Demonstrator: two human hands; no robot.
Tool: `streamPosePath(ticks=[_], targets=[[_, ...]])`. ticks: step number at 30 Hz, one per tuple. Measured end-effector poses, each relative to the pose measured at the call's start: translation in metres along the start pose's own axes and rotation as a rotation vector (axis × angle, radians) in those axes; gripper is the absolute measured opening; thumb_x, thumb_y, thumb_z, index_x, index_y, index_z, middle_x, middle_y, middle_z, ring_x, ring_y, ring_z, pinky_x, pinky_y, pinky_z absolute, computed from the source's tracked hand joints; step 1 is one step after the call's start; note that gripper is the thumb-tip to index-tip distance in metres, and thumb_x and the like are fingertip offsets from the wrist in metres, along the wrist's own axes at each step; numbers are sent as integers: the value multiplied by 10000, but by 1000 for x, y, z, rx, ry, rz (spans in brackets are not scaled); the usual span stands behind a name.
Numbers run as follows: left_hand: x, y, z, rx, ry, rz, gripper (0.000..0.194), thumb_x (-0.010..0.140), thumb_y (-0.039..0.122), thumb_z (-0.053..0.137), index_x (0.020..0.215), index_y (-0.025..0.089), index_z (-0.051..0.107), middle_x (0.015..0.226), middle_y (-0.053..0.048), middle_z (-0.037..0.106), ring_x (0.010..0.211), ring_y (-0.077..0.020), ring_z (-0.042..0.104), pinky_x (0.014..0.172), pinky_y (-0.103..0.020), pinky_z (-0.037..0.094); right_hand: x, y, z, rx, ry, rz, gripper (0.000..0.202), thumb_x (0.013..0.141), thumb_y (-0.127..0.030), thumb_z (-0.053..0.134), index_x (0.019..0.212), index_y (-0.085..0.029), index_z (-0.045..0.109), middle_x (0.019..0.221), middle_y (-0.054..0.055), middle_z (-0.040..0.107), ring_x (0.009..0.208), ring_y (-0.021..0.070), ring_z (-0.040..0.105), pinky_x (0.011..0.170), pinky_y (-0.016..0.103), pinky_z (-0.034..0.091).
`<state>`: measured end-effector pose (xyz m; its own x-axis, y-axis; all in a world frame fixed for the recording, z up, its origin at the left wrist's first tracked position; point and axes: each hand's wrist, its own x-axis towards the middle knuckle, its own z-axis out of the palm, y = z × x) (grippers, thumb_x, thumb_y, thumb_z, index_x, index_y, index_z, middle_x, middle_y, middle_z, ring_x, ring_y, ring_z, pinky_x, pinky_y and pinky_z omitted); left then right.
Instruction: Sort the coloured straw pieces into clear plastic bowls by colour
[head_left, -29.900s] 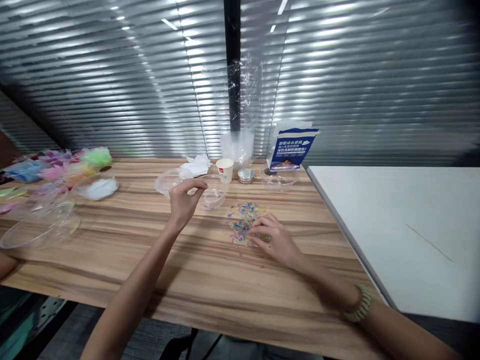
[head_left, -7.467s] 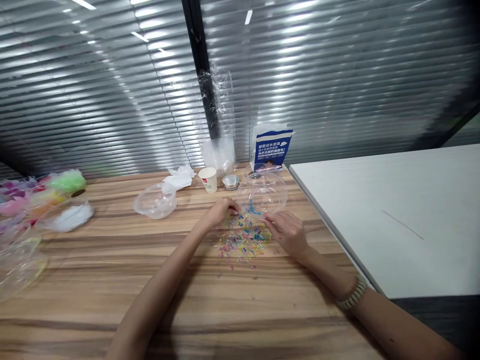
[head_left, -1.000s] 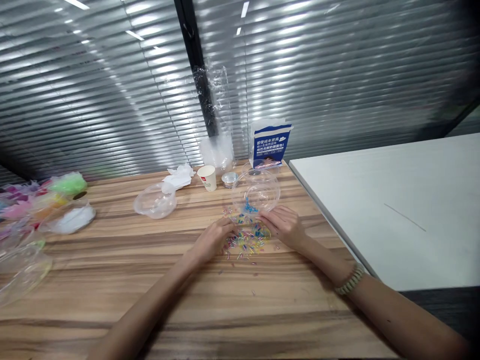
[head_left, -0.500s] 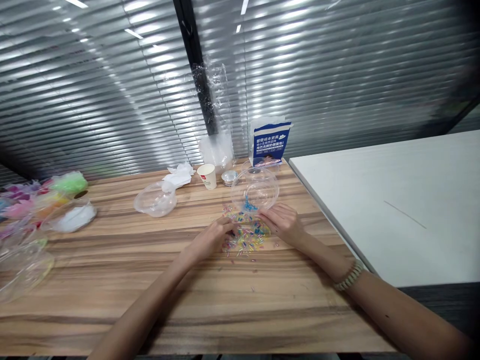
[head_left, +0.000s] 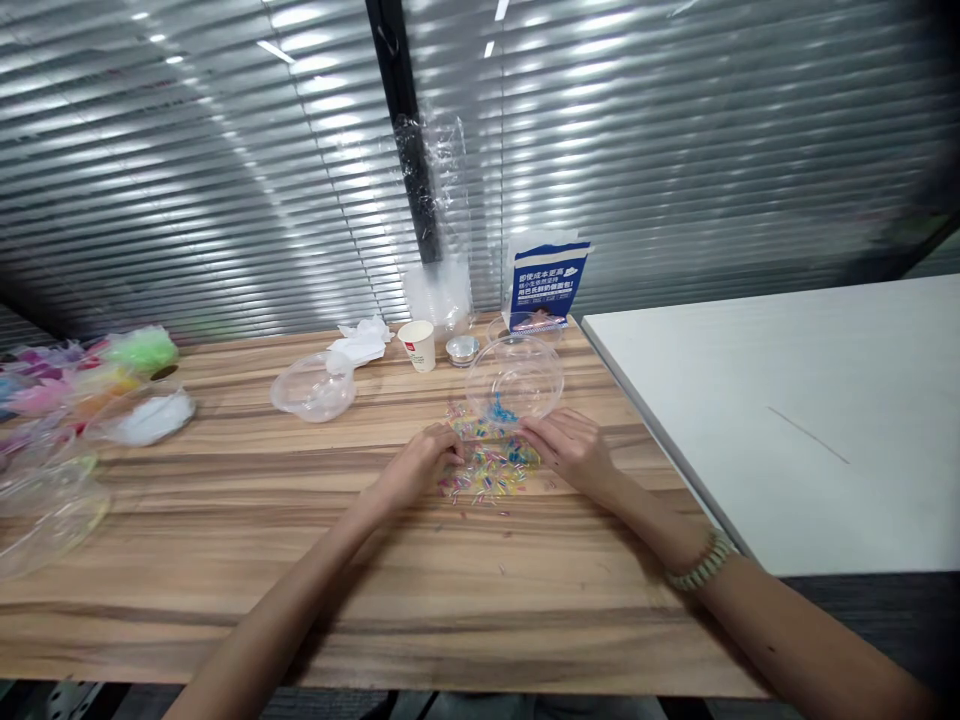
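My right hand (head_left: 571, 450) pinches the near rim of a clear plastic bowl (head_left: 541, 365), which tilts toward me. A small cluster of blue pieces (head_left: 498, 408) lies inside the bowl, near its lower edge. Below the bowl a pile of tiny multicoloured pieces (head_left: 487, 472), like short tubes, is spread on the wood table. My left hand (head_left: 425, 458) is at the left edge of that pile, with its fingers curled together. Whatever is between those fingertips is hidden or too small to name.
Behind the bowl stand a blue-and-white bag (head_left: 550, 288), a small round tin (head_left: 463, 349) and a paper cup (head_left: 418, 346). White tissues (head_left: 362, 343) and another clear bowl (head_left: 311, 388) are farther left. Colourful bagged material (head_left: 82, 385) fills the far left. A white table (head_left: 795, 400) adjoins on the right.
My left hand has drawn slightly left, back to the pile's edge. My right hand keeps its grip on the bowl. The whole view has shifted slightly.
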<state>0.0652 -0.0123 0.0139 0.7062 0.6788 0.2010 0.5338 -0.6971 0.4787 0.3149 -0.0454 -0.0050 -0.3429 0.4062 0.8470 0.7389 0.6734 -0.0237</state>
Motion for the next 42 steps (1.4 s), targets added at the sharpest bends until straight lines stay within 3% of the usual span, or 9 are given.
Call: streamPosePath(ticks=[8, 12, 17, 19, 22, 26, 33, 38, 42], targets=[[37, 26, -9, -93, 510, 78, 74, 796, 190, 642, 733, 159, 617, 704, -3, 645, 637, -115, 550, 605, -223, 421, -1, 3, 5, -9, -29, -78, 55, 856, -155, 591, 894, -139, 627, 703, 31, 670, 635, 131, 591, 623, 269, 435], [50, 22, 5, -31, 594, 168, 75, 831, 179, 599, 775, 162, 647, 761, -33, 674, 734, -148, 575, 674, -266, 462, 3, 2, 5, -16, -6, -124, 51, 855, -152, 592, 890, -131, 623, 674, 26, 652, 605, 122, 569, 593, 259, 421], [50, 12, -8, -5, 408, 289, 139, 872, 176, 534, 917, 169, 666, 1005, -77, 668, 999, -188, 553, 893, -355, 438, 5, 3, 4, -30, 4, -132, 56, 845, -151, 607, 883, -116, 629, 653, 30, 641, 586, 120, 562, 581, 258, 412], [47, 15, -23, -69, 283, 228, 145, 882, 179, 513, 893, 153, 655, 947, -75, 658, 920, -162, 582, 835, -305, 457, 4, 5, 4, -36, -6, -114, 56, 847, -151, 603, 881, -118, 634, 657, 33, 644, 593, 123, 570, 584, 259, 412], [43, 19, -38, -110, -26, 177, 141, 863, 123, 505, 863, 148, 644, 859, -44, 657, 801, -129, 598, 732, -238, 461, 2, 7, 3, -43, -35, -75, 70, 862, -152, 575, 872, -139, 643, 674, 31, 653, 615, 126, 582, 601, 263, 420], [41, 18, -33, -35, -293, 212, 153, 822, 61, 529, 806, 144, 656, 824, -36, 659, 771, -129, 593, 725, -232, 446, 0, 5, 2, -34, -26, -48, 62, 856, -148, 583, 877, -138, 640, 700, 35, 664, 630, 133, 590, 613, 269, 433], [44, 14, -17, 36, -368, 213, 177, 811, 37, 540, 837, 144, 678, 834, -49, 664, 809, -143, 601, 754, -235, 441, -3, 0, -4, -32, -23, -24, 52, 861, -158, 584, 884, -146, 630, 696, 31, 664, 632, 133, 591, 614, 264, 431], [45, 12, -9, 67, -320, 224, 187, 767, -6, 556, 798, 130, 682, 808, -54, 663, 805, -150, 599, 742, -235, 437, -2, -8, -10, -30, -20, 0, 70, 873, -148, 562, 892, -142, 629, 684, 28, 665, 611, 126, 580, 619, 266, 429], [44, 14, -16, 69, -268, 210, 188, 762, -7, 540, 759, 130, 670, 775, -43, 663, 755, -139, 597, 705, -229, 439, -2, -8, -9, -33, -21, -2, 67, 868, -147, 569, 898, -142, 628, 686, 26, 667, 607, 130, 577, 614, 268, 431]])
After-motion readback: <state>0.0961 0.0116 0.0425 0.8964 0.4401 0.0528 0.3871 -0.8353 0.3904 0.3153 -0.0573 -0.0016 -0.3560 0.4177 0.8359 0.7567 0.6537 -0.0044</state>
